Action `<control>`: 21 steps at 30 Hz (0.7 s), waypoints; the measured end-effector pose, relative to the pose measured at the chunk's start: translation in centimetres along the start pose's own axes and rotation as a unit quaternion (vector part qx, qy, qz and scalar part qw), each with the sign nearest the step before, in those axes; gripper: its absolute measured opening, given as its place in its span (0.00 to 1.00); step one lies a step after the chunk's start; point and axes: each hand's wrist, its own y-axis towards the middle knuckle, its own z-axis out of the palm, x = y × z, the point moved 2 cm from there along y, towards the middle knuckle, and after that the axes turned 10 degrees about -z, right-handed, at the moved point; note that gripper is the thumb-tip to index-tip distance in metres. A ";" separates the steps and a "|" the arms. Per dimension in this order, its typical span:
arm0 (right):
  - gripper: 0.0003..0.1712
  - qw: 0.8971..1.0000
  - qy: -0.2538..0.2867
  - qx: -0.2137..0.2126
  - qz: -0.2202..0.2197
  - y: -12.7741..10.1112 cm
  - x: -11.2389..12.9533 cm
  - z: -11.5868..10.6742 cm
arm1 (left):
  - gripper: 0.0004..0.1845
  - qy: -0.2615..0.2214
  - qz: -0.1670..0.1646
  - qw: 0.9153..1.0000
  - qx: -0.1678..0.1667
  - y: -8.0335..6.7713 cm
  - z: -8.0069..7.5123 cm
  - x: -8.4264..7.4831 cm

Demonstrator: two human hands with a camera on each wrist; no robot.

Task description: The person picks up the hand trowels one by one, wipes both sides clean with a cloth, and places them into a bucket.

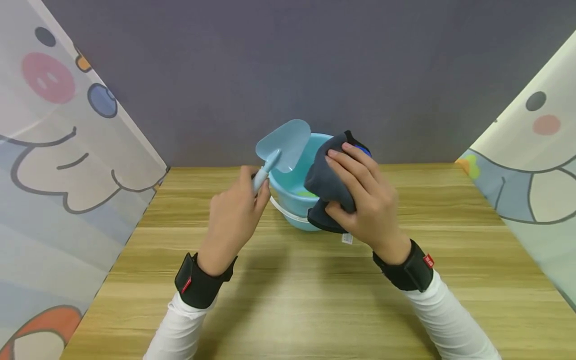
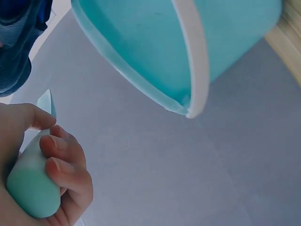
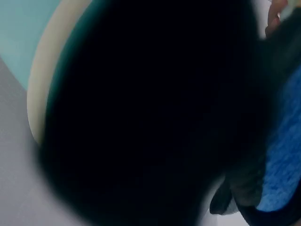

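My left hand (image 1: 236, 210) grips the handle of a light blue plastic toy shovel (image 1: 288, 142), its broad blade raised over the left rim of a light blue bucket (image 1: 294, 202). In the left wrist view, fingers and thumb wrap the shovel's rounded handle end (image 2: 33, 193). With fingers on top and thumb below, my right hand (image 1: 369, 200) holds a folded dark grey cloth item (image 1: 330, 170) at the bucket's right side. Blue fleecy material (image 3: 284, 146) shows on it, and a small white tag (image 1: 347, 238) hangs below. Its exact kind is unclear.
Something yellow-green (image 1: 306, 193) shows inside the bucket. The bucket's white handle (image 1: 288, 214) hangs down at its front. Everything is above a wood-grain table (image 1: 288, 310), with a grey wall (image 1: 288, 65) behind and cartoon-printed curtains (image 1: 67, 150) on both sides.
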 end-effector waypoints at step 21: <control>0.38 0.989 -0.134 0.055 -0.036 -0.5 0.5 0.9 | 0.13 -0.022 0.053 0.997 -0.054 0.8 0.4 -3.9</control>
